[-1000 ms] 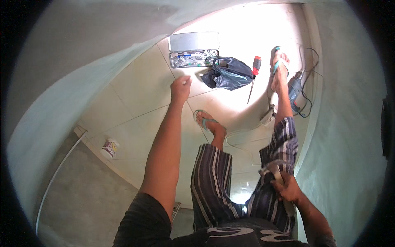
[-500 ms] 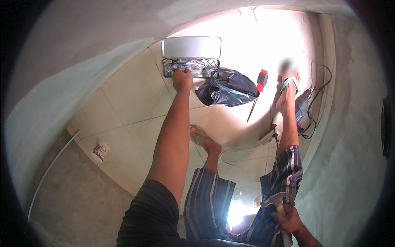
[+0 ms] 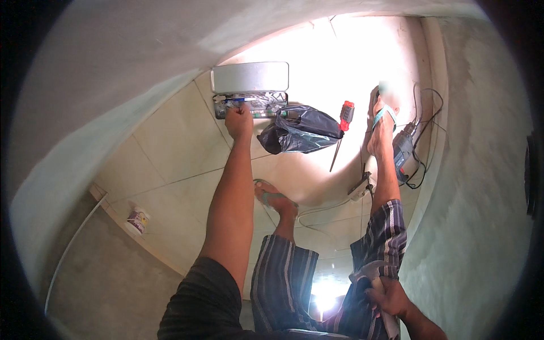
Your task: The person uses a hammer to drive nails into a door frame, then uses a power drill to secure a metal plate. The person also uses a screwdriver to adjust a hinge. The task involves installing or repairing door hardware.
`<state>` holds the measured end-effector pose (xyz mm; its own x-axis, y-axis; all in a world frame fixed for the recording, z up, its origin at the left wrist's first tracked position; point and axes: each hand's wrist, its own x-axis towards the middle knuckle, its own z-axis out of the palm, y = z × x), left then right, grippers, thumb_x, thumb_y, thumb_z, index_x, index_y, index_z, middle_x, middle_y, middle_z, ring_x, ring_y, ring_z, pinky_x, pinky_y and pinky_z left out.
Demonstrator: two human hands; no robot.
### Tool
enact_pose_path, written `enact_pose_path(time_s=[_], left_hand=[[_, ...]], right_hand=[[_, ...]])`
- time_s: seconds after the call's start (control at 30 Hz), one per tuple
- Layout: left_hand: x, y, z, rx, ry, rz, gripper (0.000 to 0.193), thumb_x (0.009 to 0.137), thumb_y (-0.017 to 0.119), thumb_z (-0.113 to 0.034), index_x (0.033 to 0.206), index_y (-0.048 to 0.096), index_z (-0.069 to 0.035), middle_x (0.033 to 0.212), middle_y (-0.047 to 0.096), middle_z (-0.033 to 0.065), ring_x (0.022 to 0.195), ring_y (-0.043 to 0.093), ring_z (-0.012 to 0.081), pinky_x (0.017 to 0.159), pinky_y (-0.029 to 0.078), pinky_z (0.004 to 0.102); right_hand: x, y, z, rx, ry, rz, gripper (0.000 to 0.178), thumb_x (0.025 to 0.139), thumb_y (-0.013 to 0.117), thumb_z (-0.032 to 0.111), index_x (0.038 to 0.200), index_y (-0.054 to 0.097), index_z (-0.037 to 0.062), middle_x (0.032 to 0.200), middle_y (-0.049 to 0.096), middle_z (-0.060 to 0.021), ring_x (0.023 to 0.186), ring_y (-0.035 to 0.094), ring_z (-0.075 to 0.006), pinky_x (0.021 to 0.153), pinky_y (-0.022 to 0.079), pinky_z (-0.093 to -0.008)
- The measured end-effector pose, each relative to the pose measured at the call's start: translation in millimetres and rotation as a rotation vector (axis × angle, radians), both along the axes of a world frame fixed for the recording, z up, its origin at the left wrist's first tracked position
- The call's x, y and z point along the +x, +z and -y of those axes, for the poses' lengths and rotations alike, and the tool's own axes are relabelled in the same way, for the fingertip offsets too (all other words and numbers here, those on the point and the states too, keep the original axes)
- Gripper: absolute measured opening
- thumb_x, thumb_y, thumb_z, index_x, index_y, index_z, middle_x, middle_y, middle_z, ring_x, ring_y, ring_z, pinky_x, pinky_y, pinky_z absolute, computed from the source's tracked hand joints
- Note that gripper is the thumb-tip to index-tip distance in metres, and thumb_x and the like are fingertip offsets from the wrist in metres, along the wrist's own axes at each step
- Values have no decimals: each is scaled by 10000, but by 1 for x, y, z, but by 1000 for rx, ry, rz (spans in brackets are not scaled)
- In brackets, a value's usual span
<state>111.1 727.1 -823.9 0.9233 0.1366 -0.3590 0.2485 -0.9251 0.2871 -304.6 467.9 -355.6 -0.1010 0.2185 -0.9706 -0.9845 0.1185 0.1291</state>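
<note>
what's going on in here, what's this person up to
The person's left hand is at the near edge of an open case of small items; whether it grips anything is hidden. The right hand holds a hammer over the right thigh. A black bag, a screwdriver and a power drill lie on the floor.

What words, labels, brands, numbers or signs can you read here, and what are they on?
No text can be read clearly.
White tub: printed label, too small and blurred to read.
Corded power tool: any marking is too small to make out.
Lid of the metal tin: no lettering shows.
</note>
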Motion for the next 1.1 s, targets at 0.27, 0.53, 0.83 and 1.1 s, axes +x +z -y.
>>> enact_pose_path(time_s=[0.27, 0.53, 0.83, 1.1], left_hand=[[-60, 75, -67, -589, 363, -57, 177, 952, 707, -35, 1102, 660, 46, 903, 710, 109, 747, 696, 158, 720, 611, 309], [-139, 196, -77, -602, 393, -279, 189, 1013, 680, -67, 1158, 654, 51, 917, 700, 83, 782, 667, 146, 717, 574, 303], [-155, 378, 18, -833, -96, -483, 172, 1002, 735, -93, 1096, 694, 45, 969, 724, 78, 823, 711, 158, 761, 605, 289], [-102, 662, 266, -1070, -731, -475, 128, 999, 690, 6, 1110, 691, 72, 997, 746, 121, 884, 728, 172, 783, 608, 290]], right_hand=[[12, -2, 8, 80, -7, 43, 285, 1029, 716, 221, 1099, 628, -41, 809, 705, -116, 637, 719, -183, 538, 601, -342], [27, 9, 4, 69, -35, 68, 325, 1043, 679, 253, 1096, 616, -61, 754, 700, -136, 546, 689, -200, 540, 580, -388], [-16, 12, -28, -93, -190, 260, 368, 1006, 721, 268, 1127, 623, -65, 708, 664, -116, 475, 641, -206, 467, 544, -375], [-15, 174, 27, -527, -489, 591, 301, 987, 721, 277, 1102, 662, 5, 701, 669, -93, 469, 625, -166, 472, 524, -353]])
